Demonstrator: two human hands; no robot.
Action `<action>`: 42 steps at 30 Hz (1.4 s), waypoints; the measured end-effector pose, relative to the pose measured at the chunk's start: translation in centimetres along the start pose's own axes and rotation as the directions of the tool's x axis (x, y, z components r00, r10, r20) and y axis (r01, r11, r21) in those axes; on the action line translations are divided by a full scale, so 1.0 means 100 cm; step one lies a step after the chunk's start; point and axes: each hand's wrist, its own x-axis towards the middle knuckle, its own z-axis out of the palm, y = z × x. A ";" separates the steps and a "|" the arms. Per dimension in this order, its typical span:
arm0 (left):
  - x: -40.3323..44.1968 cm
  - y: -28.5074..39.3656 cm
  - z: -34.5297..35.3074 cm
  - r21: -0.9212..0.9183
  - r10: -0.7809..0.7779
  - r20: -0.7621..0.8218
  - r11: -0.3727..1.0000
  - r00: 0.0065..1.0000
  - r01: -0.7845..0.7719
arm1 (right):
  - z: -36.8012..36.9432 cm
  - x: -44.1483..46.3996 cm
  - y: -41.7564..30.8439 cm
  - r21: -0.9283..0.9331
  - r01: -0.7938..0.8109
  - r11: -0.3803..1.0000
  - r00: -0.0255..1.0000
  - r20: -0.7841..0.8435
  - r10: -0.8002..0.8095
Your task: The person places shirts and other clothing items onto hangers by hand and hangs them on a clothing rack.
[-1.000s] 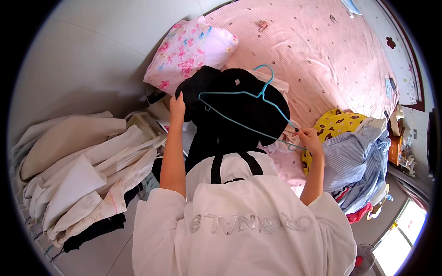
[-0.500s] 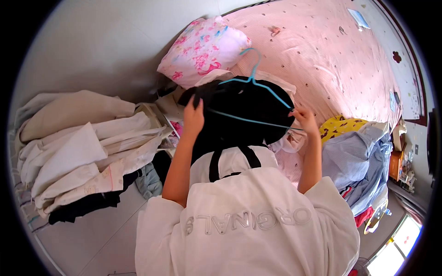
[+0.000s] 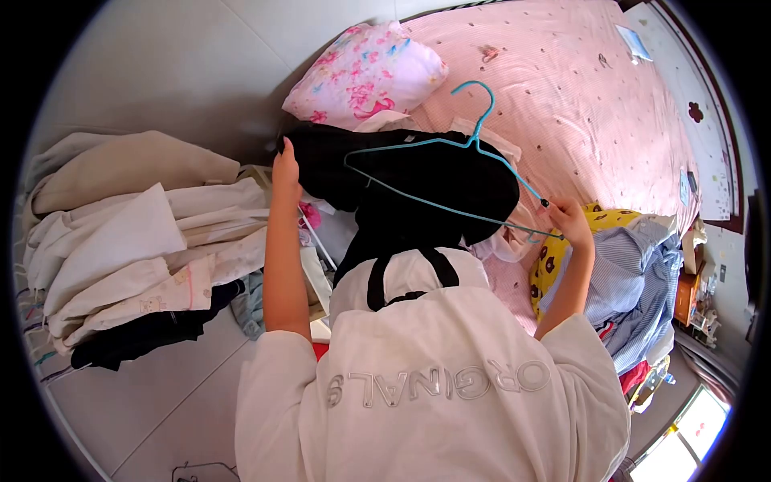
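Note:
A black garment [image 3: 438, 181] lies spread in front of me at the edge of the bed, its lower part running down behind my white shirt front. My left hand [image 3: 287, 165] is closed on the garment's left end and pulls it out sideways. In my right hand [image 3: 569, 218] is the right corner of a light-blue hanger [image 3: 474, 143]. The hanger lies over the black fabric, hook upward, with its left corner bare and apart from my left hand. Whether any of the fabric is on the hanger I cannot tell.
White and beige clothes [image 3: 144, 233] hang on a rack at the left. A floral pillow [image 3: 365, 76] rests on the pink bed sheet [image 3: 562, 104]. Yellow patterned cloth [image 3: 548, 261] and blue striped clothes [image 3: 634, 273] are heaped at the right.
My left hand has moved left and up, stretching the black garment out. My right hand has shifted right with the hanger, which now tilts down to the right.

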 end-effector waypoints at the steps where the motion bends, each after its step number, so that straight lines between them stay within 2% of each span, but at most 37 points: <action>1: 0.002 -0.004 0.000 -0.090 -0.032 0.032 0.995 0.999 0.035 | -0.001 -0.001 0.001 -0.017 0.034 0.999 0.999 -0.005 -0.034; 2: 0.004 -0.008 -0.001 -0.178 -0.062 0.066 0.981 0.996 0.073 | 0.000 0.000 0.000 -0.035 0.007 0.999 0.999 0.039 -0.006; 4: 0.004 -0.010 0.005 -0.233 0.005 0.079 0.972 0.997 0.014 | 0.007 0.001 -0.002 -0.074 -0.048 0.996 0.990 0.126 0.057; 5: 0.004 -0.012 0.010 -0.261 0.036 0.084 0.965 0.996 -0.013 | 0.013 0.002 -0.002 -0.020 -0.076 0.997 0.984 0.157 0.078; 8: -0.001 -0.005 0.028 -0.255 0.054 -0.042 0.965 0.998 -0.063 | 0.032 0.005 -0.013 0.185 -0.164 0.969 0.957 0.268 0.111; 11: 0.032 -0.019 0.013 -0.237 0.089 -0.017 0.967 0.996 -0.091 | 0.033 0.005 0.005 0.163 -0.137 0.977 0.981 0.159 0.111; 12: 0.040 -0.024 0.008 -0.193 0.071 -0.038 0.978 0.997 -0.077 | 0.029 0.003 0.019 0.263 -0.198 0.944 0.972 0.175 0.155; 15: 0.054 -0.040 -0.004 -0.071 0.056 -0.073 0.996 0.996 -0.062 | 0.022 -0.004 0.035 0.458 -0.216 0.862 0.971 0.196 0.139; 17: 0.058 -0.052 -0.007 -0.018 0.095 -0.055 0.995 0.994 -0.096 | 0.021 -0.008 0.037 0.457 -0.191 0.869 0.978 0.168 0.126; 20: 0.012 -0.025 0.014 -0.104 0.137 0.142 0.987 0.980 -0.123 | 0.022 -0.008 0.042 0.398 -0.159 0.903 0.986 0.111 0.125; 23: 0.002 -0.030 0.012 -0.038 0.163 0.137 0.986 0.977 -0.160 | 0.032 -0.005 0.034 0.282 -0.139 0.949 0.990 0.073 0.123; 26: -0.024 -0.024 0.016 0.043 0.089 0.210 0.994 0.974 -0.101 | 0.035 0.009 0.021 0.159 -0.119 0.980 0.991 0.079 0.107; 28: -0.030 -0.032 0.016 0.251 0.035 0.220 0.964 0.975 -0.092 | 0.041 0.022 0.008 0.102 -0.111 0.988 0.990 0.096 0.102; 29: -0.033 -0.037 0.016 0.352 0.009 0.222 0.932 0.975 -0.089 | 0.046 0.032 0.009 0.083 -0.040 0.996 0.995 0.093 0.032; 31: -0.099 0.018 0.066 0.692 -0.165 0.074 0.718 0.983 0.069 | 0.064 0.053 0.013 0.050 0.107 0.993 0.990 0.087 -0.111; 32: -0.104 0.001 0.065 0.612 0.023 0.288 0.765 0.957 -0.202 | 0.070 0.058 0.004 0.086 0.071 0.994 0.990 0.117 -0.081; 33: -0.107 -0.015 0.063 0.474 0.216 0.471 0.755 0.855 -0.452 | 0.073 0.063 0.001 0.157 0.058 0.986 0.983 0.164 -0.084; 35: -0.125 -0.001 0.075 0.437 0.137 0.640 0.744 0.756 -0.505 | 0.075 0.072 0.001 0.287 0.011 0.958 0.960 0.267 -0.090; 36: -0.125 -0.001 0.073 0.490 0.124 0.661 0.675 0.740 -0.551 | 0.072 0.073 0.004 0.365 -0.032 0.930 0.942 0.323 -0.094; 38: -0.123 -0.001 0.064 0.578 0.092 0.696 0.518 0.713 -0.631 | 0.060 0.072 0.010 0.377 -0.016 0.926 0.934 0.337 -0.121; 41: -0.105 0.005 0.040 0.473 0.291 0.811 0.184 0.508 -0.862 | 0.051 0.064 -0.004 0.349 0.018 0.937 0.938 0.319 -0.137; 42: -0.098 0.010 0.037 0.489 0.432 0.770 0.070 0.469 -0.869 | 0.048 0.062 -0.006 0.332 0.017 0.943 0.937 0.323 -0.131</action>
